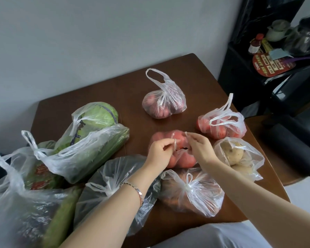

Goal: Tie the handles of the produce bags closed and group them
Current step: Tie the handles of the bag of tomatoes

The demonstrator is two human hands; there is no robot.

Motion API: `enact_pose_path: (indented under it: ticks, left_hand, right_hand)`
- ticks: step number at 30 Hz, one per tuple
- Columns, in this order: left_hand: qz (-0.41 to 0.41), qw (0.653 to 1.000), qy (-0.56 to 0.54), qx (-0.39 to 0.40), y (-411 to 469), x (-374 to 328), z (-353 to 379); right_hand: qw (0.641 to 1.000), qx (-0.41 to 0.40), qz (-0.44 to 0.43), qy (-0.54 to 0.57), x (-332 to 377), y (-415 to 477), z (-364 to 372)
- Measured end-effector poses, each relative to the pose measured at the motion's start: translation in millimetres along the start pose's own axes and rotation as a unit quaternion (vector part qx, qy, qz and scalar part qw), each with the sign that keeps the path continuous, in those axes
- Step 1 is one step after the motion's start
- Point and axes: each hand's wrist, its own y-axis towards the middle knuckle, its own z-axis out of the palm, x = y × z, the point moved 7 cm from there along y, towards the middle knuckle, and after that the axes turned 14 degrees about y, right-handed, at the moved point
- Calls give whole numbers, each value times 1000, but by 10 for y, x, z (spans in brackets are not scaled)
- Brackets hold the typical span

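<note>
A clear bag of red-orange fruit point(179, 140) lies at the table's middle. My left hand point(159, 152) pinches one of its handles, and my right hand point(199, 147) pinches the other, the two handles held apart above the bag. In front of it sits a knotted bag of brownish produce point(191, 192). A knotted bag of reddish produce point(164, 102) stands farther back. A bag of tomatoes point(222, 126) with loose handles lies to the right, and a bag of potatoes point(238, 154) beside my right wrist.
On the left of the brown table point(115, 86) are a cabbage bag point(95, 119), a bag of long green vegetables point(86, 153), a dark-contents bag point(115, 185) under my left forearm, and more bags at the front left. A black shelf point(276, 65) stands at right.
</note>
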Motion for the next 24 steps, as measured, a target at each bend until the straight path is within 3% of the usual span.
enact_pose_path:
  ticks: [9, 12, 18, 24]
  left_hand:
    - [-119, 992, -29, 3, -33, 223, 52]
    - [-141, 989, -49, 10, -27, 236, 84]
    - [-59, 997, 36, 25, -28, 110, 84]
    - [6, 992, 125, 25, -3, -31, 27]
  right_hand:
    - [997, 15, 39, 58, -167, -103, 60]
    - [998, 33, 37, 27, -150, -131, 78]
    - [989, 80, -50, -111, -71, -138, 71]
    - [944, 160, -198, -211, 90, -210, 162]
